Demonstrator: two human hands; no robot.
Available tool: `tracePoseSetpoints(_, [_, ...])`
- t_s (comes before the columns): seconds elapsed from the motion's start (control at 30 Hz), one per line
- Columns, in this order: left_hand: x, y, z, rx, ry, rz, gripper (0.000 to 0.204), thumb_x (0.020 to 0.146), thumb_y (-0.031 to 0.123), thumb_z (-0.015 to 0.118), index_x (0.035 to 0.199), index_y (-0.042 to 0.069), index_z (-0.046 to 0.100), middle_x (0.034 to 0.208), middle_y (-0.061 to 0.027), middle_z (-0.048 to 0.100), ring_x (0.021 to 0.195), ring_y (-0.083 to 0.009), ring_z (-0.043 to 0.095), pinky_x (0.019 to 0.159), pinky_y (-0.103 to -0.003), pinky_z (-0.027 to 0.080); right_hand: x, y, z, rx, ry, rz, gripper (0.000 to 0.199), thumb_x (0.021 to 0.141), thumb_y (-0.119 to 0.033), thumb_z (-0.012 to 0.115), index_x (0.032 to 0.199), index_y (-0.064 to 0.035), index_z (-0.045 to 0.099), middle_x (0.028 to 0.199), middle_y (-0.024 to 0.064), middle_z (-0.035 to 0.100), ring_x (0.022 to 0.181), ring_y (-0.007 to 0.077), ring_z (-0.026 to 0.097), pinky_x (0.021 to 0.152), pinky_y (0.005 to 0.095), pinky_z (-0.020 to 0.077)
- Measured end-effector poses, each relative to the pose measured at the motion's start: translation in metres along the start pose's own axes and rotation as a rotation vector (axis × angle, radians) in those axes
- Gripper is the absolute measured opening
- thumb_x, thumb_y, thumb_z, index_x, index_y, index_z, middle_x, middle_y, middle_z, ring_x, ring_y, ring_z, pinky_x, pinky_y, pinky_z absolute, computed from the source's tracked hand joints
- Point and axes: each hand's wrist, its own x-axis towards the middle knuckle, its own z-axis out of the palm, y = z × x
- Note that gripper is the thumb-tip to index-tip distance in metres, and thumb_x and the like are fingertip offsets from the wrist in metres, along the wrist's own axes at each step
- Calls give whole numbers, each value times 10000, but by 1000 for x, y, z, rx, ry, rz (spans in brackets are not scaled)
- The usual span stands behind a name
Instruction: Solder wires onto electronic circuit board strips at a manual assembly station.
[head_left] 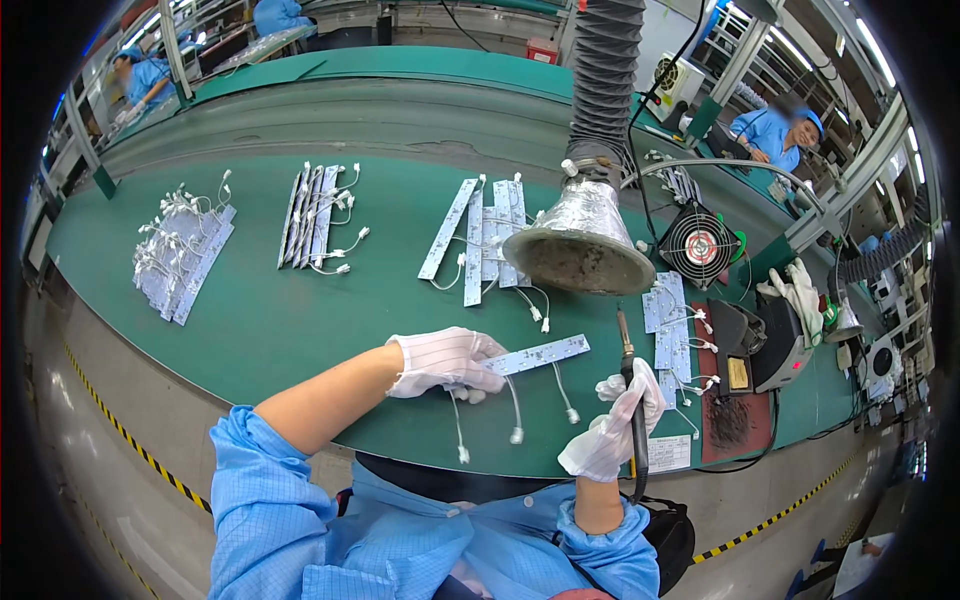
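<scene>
My left hand point(452, 365), in a white ribbed glove, is closed on the left end of a pale LED strip board point(545, 354). White wires with small plugs point(516, 434) hang from that board over the table's near edge. In my right hand point(618, 420), also gloved, a soldering iron point(639, 430) is gripped by its black handle. Its tip points up and away from me, to the right of the board and apart from it. Beyond the board, under the fume hood point(585, 240), lies a loose group of similar boards point(490, 240).
More wired boards lie in piles at far left point(185, 260), left of centre point(318, 215) and right point(670, 330). A small fan point(700, 245) stands behind the right pile. A soldering station point(785, 345), a sponge holder point(738, 373) and white gloves point(797, 300) sit farther right. Co-workers sit beyond.
</scene>
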Motion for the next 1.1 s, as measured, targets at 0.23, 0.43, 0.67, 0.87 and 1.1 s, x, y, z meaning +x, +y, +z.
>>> tracePoseSetpoints(0.23, [7, -14, 9, 141, 128, 94, 434, 817, 105, 615, 1214, -43, 520, 803, -47, 640, 647, -100, 592, 586, -240, 491, -4, 4, -3, 90, -345, -120, 255, 973, -154, 474, 1182, -11, 505, 1028, 115, 556, 785, 122, 563, 675, 253, 475])
tracePoseSetpoints(0.43, [4, -11, 21, 162, 313, 90, 421, 828, 151, 601, 1211, -8, 530, 791, -79, 651, 590, -112, 598, 559, -258, 507, -6, 6, -7, 49, -484, -159, 224, 863, -42, 589, 1079, -20, 537, 992, 135, 609, 807, 219, 594, 717, 326, 490])
tracePoseSetpoints(0.67, [6, -14, 27, 409, 382, 214, 385, 825, 206, 632, 1117, -26, 538, 691, -104, 656, 570, -188, 640, 574, -317, 522, -9, -4, -18, 213, -479, 11, 198, 772, 89, 522, 960, 32, 550, 935, 134, 557, 777, 168, 565, 568, 262, 490])
tracePoseSetpoints(0.87, [10, -22, 29, 624, 477, 331, 340, 816, 191, 623, 1061, -33, 547, 662, -135, 635, 591, -278, 641, 598, -363, 517, -4, -1, -12, -177, -491, -596, 150, 790, 71, 510, 924, 14, 544, 895, 124, 558, 685, 217, 580, 609, 305, 495])
tracePoseSetpoints(1.1, [10, -27, 32, 634, 492, 402, 297, 834, 171, 613, 1025, -46, 542, 797, -235, 627, 738, -397, 617, 661, -448, 498, -7, 2, -14, -45, -597, -408, 171, 865, -92, 455, 926, 30, 558, 819, 131, 623, 668, 204, 545, 609, 314, 461])
